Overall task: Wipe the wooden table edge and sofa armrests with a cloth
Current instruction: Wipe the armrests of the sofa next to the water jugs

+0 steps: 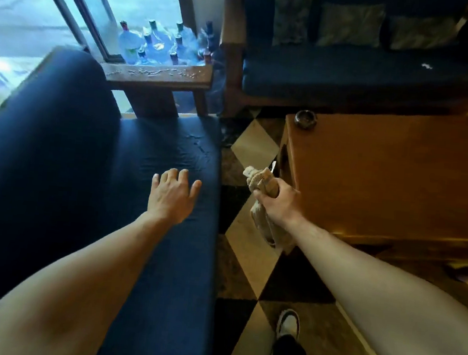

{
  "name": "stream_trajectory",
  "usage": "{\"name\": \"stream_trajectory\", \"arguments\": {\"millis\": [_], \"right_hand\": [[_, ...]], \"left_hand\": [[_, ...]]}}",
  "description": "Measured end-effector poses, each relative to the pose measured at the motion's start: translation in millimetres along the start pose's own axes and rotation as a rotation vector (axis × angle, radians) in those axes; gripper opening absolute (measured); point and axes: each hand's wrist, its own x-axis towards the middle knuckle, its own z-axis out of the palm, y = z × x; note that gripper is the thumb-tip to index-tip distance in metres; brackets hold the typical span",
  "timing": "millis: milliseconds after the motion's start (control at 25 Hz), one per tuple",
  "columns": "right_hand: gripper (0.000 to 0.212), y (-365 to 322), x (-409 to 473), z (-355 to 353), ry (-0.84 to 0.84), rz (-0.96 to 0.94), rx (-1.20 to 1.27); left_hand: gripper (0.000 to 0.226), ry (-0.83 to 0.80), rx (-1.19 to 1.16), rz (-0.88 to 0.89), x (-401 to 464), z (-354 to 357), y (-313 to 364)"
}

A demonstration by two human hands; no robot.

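Note:
My right hand (277, 202) grips a bunched beige cloth (261, 179) over the checkered floor, close to the left side of the wooden table (383, 173). Part of the cloth hangs down under my wrist. My left hand (172, 193) reaches out with fingers spread above the dark blue sofa seat cushion (158, 255); I cannot tell whether it touches the cushion. Beyond that cushion stands the sofa's wooden armrest (159, 76), its top speckled with pale marks.
A second blue sofa (349, 71) with cushions stands at the back. Several bottles (159, 43) cluster by the window behind the armrest. A small dark dish (305, 118) sits on the table's far corner. My shoe (287, 326) is on the checkered floor (248, 263).

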Motion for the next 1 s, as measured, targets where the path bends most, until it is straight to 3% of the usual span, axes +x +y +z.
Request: {"name": "stream_trajectory", "arguments": {"millis": [160,480,680,1000], "right_hand": [[0.038,-36.0,85.8,-8.4,-0.018,-0.144,-0.022],[0.039,-136.9,258.8,20.7,-0.135,-0.336,-0.047],[0.044,-211.3,381.8,77.9,-0.170,-0.381,-0.066],[0.045,-306.7,531.4,137.9,-0.195,-0.378,-0.090]], "left_hand": [[0.060,0.083,0.015,-0.166,44.5,-37.4,-1.2],[0.058,0.133,0.114,-0.248,167.5,-76.8,-34.5],[0.058,0.078,0.025,-0.352,301.6,-58.0,-101.8],[0.055,0.072,-0.068,-0.380,468.2,-68.1,-165.0]]}}
